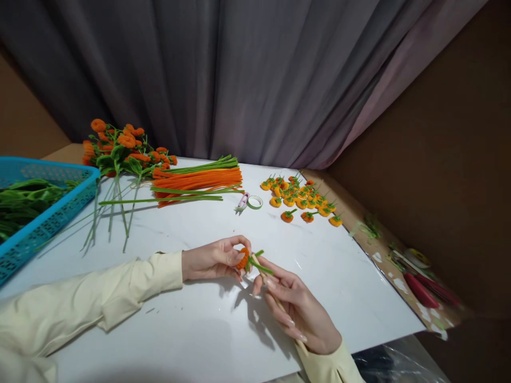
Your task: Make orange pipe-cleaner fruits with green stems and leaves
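Left hand (213, 259) grip pinches a small orange fuzzy pipe-cleaner pumpkin (242, 259) with green stem, right hand (297, 311) grip clasps a thin wooden stick (260, 272) against it, over the white bench (351, 276).

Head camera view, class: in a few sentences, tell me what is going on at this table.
A person in cream sleeves works at a white table. The left hand pinches a small orange fuzzy piece with green strands; the right hand holds a thin stick by it. Behind lie a bundle of orange and green stems, a cluster of similar orange pieces and a blue basket.
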A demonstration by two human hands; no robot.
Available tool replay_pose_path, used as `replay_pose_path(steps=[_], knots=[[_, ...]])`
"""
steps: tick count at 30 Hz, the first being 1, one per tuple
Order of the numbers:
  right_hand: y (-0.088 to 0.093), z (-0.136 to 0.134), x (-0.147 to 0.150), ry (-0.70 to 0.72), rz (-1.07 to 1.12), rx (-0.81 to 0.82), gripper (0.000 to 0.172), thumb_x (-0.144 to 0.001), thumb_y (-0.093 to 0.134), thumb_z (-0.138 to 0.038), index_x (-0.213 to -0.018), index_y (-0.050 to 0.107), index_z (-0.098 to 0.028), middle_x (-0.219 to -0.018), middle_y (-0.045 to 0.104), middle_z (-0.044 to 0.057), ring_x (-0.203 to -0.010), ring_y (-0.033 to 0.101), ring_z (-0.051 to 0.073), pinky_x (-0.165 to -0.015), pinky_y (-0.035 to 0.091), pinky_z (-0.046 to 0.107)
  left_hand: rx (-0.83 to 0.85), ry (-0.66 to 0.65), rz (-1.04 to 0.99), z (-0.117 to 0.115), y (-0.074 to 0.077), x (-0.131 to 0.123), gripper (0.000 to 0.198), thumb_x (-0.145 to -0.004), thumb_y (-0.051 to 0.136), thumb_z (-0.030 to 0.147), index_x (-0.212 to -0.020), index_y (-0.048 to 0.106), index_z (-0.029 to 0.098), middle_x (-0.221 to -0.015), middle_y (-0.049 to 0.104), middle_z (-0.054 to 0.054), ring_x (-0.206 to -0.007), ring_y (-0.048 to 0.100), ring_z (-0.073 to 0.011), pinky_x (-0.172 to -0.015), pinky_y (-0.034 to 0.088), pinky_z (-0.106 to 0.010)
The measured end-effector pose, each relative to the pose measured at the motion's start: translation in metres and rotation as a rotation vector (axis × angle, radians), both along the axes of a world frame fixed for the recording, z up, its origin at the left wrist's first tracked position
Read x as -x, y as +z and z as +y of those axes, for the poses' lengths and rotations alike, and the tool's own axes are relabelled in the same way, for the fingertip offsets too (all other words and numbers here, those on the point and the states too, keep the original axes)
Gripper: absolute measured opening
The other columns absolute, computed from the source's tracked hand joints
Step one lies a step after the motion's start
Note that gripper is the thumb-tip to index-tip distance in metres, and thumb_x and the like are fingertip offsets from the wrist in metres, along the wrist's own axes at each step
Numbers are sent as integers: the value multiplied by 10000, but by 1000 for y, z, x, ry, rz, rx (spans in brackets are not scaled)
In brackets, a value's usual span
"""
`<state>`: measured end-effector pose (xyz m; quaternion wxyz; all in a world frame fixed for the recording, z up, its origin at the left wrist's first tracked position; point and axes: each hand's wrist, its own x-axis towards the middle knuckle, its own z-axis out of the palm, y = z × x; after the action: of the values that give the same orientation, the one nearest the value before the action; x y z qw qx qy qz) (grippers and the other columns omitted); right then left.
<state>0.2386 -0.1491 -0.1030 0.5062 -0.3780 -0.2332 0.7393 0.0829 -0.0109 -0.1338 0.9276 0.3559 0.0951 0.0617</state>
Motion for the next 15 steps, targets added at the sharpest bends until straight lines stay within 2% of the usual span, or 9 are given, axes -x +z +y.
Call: replay_pose_path(steps=[5,15], knots=[[1,1,-2,35,24,22,339,-802,633,-210,-1141,621,-194,-852,598,24,-332,320,-23,-226,228,93,-25,11,12,1,-1,-1,382,-651,801,264,-874,509,161,-694,656,-11,-602,622,-98,-578,493,-186],[4,0,-5,19,-11,82,413,-747,686,-186,-1153,621,-225,-787,570,3,-350,218,-35,-259,105,95,-41,-5,35,-1,-2,-1,390,-643,805,265,-881,516,156,-703,654,-12,-601,628,-103,-581,490,-194]])
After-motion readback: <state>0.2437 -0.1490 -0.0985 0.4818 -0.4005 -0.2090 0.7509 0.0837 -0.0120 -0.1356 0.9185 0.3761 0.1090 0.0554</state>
